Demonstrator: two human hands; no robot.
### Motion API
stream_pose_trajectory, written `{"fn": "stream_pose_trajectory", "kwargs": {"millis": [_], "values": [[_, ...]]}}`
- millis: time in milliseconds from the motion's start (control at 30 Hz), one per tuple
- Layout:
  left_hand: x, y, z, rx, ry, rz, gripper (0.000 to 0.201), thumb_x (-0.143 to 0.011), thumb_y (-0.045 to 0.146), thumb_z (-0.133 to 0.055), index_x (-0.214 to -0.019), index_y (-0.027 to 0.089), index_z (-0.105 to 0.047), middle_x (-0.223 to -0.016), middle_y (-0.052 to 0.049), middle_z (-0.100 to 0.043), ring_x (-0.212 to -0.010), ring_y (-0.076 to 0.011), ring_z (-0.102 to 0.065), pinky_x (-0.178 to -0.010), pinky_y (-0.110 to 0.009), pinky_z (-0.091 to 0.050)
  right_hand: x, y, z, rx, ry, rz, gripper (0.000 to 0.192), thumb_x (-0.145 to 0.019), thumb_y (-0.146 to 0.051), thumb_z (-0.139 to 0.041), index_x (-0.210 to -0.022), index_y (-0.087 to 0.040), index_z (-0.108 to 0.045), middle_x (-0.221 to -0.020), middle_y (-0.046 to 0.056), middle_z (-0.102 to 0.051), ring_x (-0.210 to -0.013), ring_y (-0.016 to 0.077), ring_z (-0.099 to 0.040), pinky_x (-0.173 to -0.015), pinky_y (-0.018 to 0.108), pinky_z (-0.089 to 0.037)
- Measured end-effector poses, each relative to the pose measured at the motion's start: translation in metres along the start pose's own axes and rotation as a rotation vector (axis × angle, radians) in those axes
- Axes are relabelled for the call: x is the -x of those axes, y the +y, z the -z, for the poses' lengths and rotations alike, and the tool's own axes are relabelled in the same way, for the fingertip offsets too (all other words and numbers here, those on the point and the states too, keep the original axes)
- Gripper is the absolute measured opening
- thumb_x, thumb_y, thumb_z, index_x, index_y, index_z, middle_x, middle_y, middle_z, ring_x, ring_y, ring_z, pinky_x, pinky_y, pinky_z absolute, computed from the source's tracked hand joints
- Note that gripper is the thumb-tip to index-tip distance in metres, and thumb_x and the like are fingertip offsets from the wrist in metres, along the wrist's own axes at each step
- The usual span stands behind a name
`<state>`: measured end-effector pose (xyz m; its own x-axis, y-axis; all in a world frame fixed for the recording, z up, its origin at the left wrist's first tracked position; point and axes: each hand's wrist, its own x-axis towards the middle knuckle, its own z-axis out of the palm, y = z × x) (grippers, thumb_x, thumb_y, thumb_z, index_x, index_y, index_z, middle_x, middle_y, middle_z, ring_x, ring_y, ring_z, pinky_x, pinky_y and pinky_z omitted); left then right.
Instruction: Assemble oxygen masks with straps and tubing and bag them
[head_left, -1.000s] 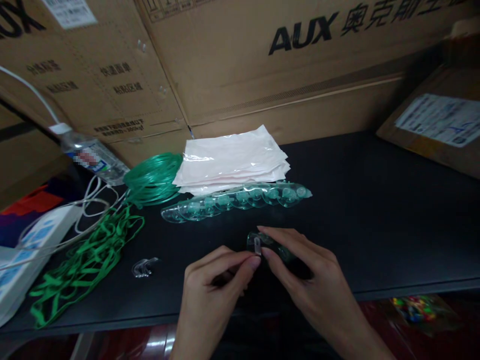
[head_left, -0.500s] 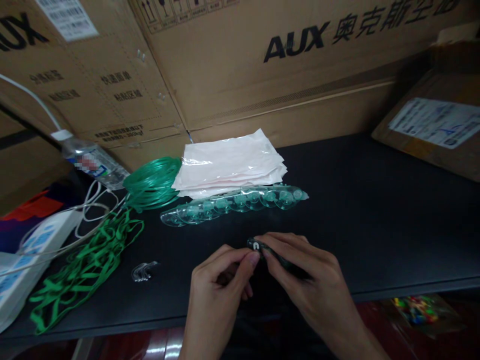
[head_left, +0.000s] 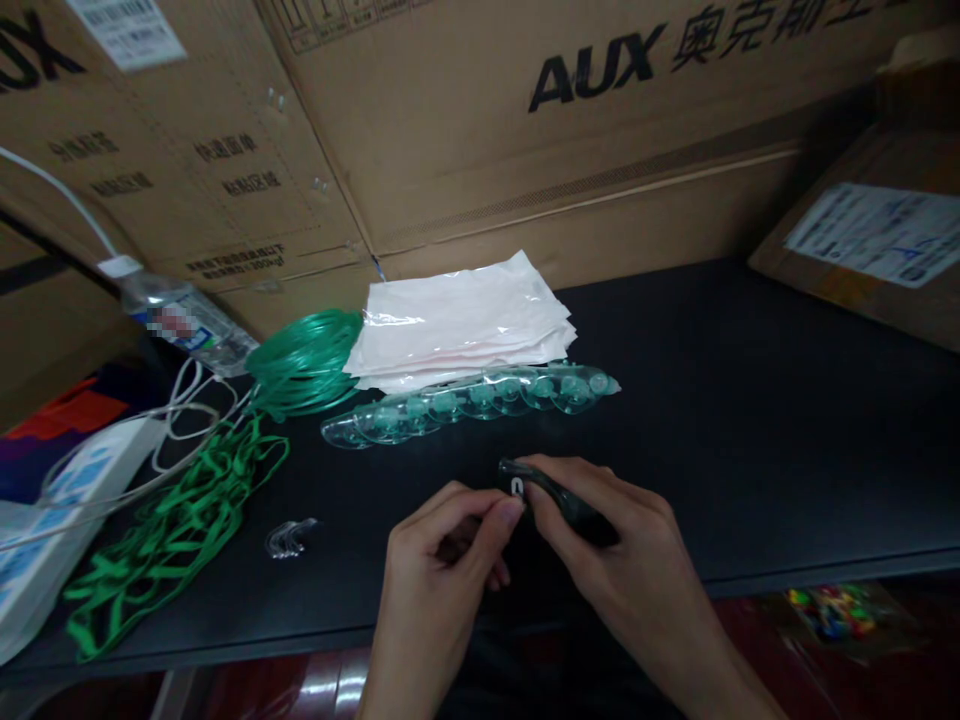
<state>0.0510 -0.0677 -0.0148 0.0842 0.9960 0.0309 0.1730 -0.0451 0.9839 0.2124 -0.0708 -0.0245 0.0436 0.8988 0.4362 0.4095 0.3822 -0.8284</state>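
My right hand grips a clear greenish plastic mask just above the black table. My left hand pinches a small pale metal clip at the mask's upper edge with thumb and forefinger. Both hands meet at that clip near the table's front edge. Behind them lies a row of stacked clear green masks. Most of the held mask is hidden under my right fingers.
A stack of white plastic bags lies at the back, next to a coil of green tubing. Green elastic straps lie at left, small clear clips beside them. A water bottle, white cables and cardboard boxes surround the table.
The held mask has turned edge-on and lies lower in my right hand; my left fingers have closed in on the clip. The hands shifted slightly to the right.
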Motion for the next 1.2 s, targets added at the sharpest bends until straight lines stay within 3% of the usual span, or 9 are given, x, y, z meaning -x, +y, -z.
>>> {"fn": "stream_pose_trajectory", "kwargs": {"millis": [200, 367, 533, 700, 767, 1000, 1200], "values": [[-0.002, 0.000, 0.002, 0.006, -0.026, 0.052, 0.020, -0.090, 0.036, -0.073, -0.085, 0.019, -0.082, -0.070, 0.001, -0.061, -0.049, -0.0084, -0.059, -0.043, -0.016, -0.048, 0.000, 0.000, 0.005, -0.036, -0.046, -0.115, 0.026, -0.094, -0.022, -0.068, -0.119, -0.026, -0.076, -0.113, 0.003, -0.082, -0.102, 0.0223, -0.077, -0.091, 0.036, -0.059], [-0.003, 0.001, 0.003, -0.009, -0.068, 0.045, 0.020, -0.089, 0.036, -0.074, -0.080, 0.019, -0.081, -0.068, 0.002, -0.060, -0.050, -0.0084, -0.059, -0.043, -0.015, -0.046, 0.002, 0.001, 0.005, -0.040, -0.069, -0.071, 0.025, -0.095, -0.021, -0.065, -0.117, -0.025, -0.076, -0.109, 0.004, -0.083, -0.099, 0.0235, -0.077, -0.090, 0.039, -0.060], [-0.003, 0.000, 0.004, -0.010, -0.046, 0.046, 0.022, -0.088, 0.038, -0.074, -0.082, 0.019, -0.080, -0.067, 0.002, -0.059, -0.048, -0.0084, -0.058, -0.042, -0.016, -0.046, 0.000, 0.000, 0.007, -0.031, -0.096, -0.036, 0.028, -0.097, -0.021, -0.062, -0.122, -0.024, -0.074, -0.117, 0.006, -0.080, -0.108, 0.0224, -0.075, -0.097, 0.038, -0.059], [-0.004, 0.000, 0.005, 0.041, 0.028, 0.121, 0.034, -0.087, 0.050, -0.074, -0.084, 0.016, -0.079, -0.054, 0.004, -0.057, -0.042, -0.0082, -0.053, -0.040, -0.016, -0.043, -0.002, 0.002, 0.010, -0.034, -0.179, 0.016, 0.054, -0.087, -0.015, -0.072, -0.140, -0.025, -0.064, -0.136, 0.006, -0.072, -0.123, 0.0211, -0.069, -0.108, 0.036, -0.055], [-0.004, 0.001, 0.006, 0.079, 0.044, 0.177, 0.038, -0.086, 0.052, -0.074, -0.084, 0.015, -0.078, -0.050, 0.003, -0.057, -0.042, -0.0088, -0.053, -0.040, -0.016, -0.042, -0.001, 0.005, 0.009, -0.041, -0.188, 0.035, 0.058, -0.084, -0.010, -0.074, -0.139, -0.028, -0.065, -0.136, 0.006, -0.072, -0.122, 0.0215, -0.070, -0.107, 0.037, -0.056], [-0.003, 0.004, 0.012, 0.157, 0.089, 0.239, 0.040, -0.080, 0.054, -0.079, -0.089, 0.014, -0.080, -0.047, 0.005, -0.054, -0.039, -0.0088, -0.051, -0.036, -0.015, -0.037, 0.004, 0.010, 0.008, -0.052, -0.117, 0.056, 0.042, -0.089, -0.013, -0.071, -0.129, -0.027, -0.071, -0.122, 0.006, -0.079, -0.109, 0.0231, -0.076, -0.097, 0.037, -0.062], [-0.003, 0.004, 0.011, 0.095, 0.022, 0.121, 0.037, -0.083, 0.051, -0.077, -0.082, 0.014, -0.079, -0.048, 0.005, -0.053, -0.037, -0.0053, -0.045, -0.036, -0.013, -0.036, 0.007, 0.012, 0.009, -0.018, -0.140, 0.090, 0.042, -0.089, -0.013, -0.072, -0.128, -0.028, -0.071, -0.119, 0.003, -0.080, -0.107, 0.0220, -0.076, -0.097, 0.036, -0.062]]}}
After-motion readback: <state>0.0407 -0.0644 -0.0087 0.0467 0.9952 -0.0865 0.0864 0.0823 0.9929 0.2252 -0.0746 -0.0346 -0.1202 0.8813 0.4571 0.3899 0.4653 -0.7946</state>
